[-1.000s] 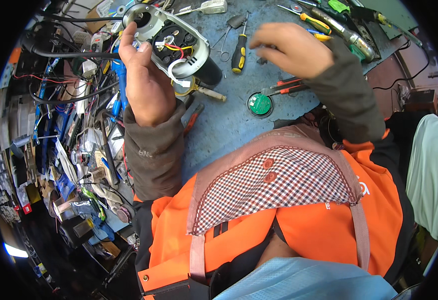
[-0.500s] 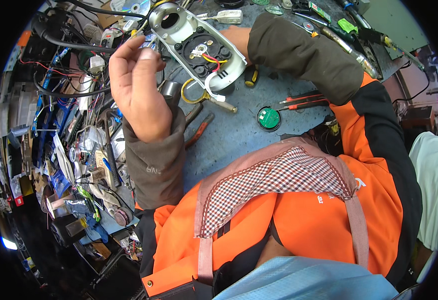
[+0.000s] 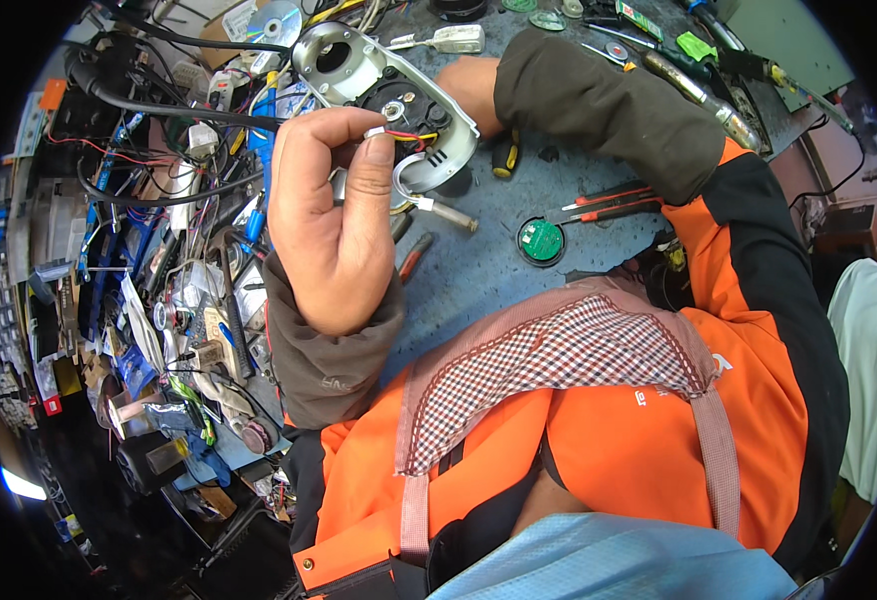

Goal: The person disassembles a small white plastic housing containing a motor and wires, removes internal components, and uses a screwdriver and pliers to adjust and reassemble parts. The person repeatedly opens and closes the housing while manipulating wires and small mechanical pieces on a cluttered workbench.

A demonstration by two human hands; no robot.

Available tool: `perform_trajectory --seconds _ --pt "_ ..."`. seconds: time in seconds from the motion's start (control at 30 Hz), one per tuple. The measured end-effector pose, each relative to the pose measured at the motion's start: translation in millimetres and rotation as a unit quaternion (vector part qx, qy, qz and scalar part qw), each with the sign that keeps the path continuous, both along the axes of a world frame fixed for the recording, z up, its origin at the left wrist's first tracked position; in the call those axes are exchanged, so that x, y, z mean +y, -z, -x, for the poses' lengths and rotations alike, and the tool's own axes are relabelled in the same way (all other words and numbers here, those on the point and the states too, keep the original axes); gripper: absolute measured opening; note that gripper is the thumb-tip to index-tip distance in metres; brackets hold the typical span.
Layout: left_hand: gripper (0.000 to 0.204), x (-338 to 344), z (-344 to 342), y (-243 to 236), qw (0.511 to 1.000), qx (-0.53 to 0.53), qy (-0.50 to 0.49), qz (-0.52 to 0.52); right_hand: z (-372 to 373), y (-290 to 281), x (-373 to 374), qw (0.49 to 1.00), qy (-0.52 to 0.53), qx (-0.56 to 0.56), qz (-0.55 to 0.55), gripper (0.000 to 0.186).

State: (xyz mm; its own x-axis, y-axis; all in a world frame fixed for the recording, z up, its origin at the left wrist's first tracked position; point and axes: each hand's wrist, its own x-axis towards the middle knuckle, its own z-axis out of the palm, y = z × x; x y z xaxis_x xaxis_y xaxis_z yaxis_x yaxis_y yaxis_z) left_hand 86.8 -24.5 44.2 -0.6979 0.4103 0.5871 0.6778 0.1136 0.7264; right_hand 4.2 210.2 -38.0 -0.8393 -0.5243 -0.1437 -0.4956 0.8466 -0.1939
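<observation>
A white plastic appliance housing [image 3: 456,112], with a round opening at its far end and a black motor mount [image 3: 421,95] inside, is tilted above the bench. My right hand [image 3: 471,88] grips its right side from behind, and the housing hides those fingertips. My left hand [image 3: 331,225] is at its near left, thumb and forefinger pinched on a small white wire connector [image 3: 376,132]. Red and yellow wires [image 3: 412,136] run from there into the housing. A white cable loop [image 3: 402,178] hangs at the housing's near end.
On the blue-grey bench [image 3: 479,270] lie a round green circuit board [image 3: 541,240], red-handled tweezers [image 3: 614,205], a yellow-black screwdriver [image 3: 505,155] and red-handled pliers [image 3: 414,257]. Tangled cables and parts [image 3: 189,300] crowd the left. Soldering tools [image 3: 704,100] lie at the far right.
My left hand has moved right to the housing, its fingers closing from a loose curl into a pinch at the wires. The housing and my right hand have shifted slightly left.
</observation>
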Motion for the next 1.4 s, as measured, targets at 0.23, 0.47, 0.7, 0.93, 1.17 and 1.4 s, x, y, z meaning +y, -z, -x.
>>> perform_trajectory --seconds 0.23,0.47,0.7,0.93,1.17,1.4 --pt "0.017 5 -9 2 0.983 0.170 -0.030 0.064 2 17 7 0.996 -0.071 0.053 0.022 0.041" --pt "0.025 4 -10 -11 0.971 0.203 -0.022 0.124 1 30 13 0.989 -0.068 0.064 0.111 0.033" --pt "0.033 6 -12 -14 0.978 0.168 -0.026 0.121 -3 38 15 0.979 -0.081 0.070 0.171 0.026" --pt "0.038 5 -10 -9 0.987 0.131 -0.026 0.086 1 40 20 0.973 -0.104 0.043 0.203 0.039" --pt "0.035 -1 -9 -6 0.990 0.123 -0.023 0.064 -14 9 15 0.964 -0.037 -0.062 0.255 0.038" --pt "0.035 -1 -11 -6 0.995 0.094 -0.032 0.021 -4 9 36 0.934 -0.092 -0.067 0.340 0.026"
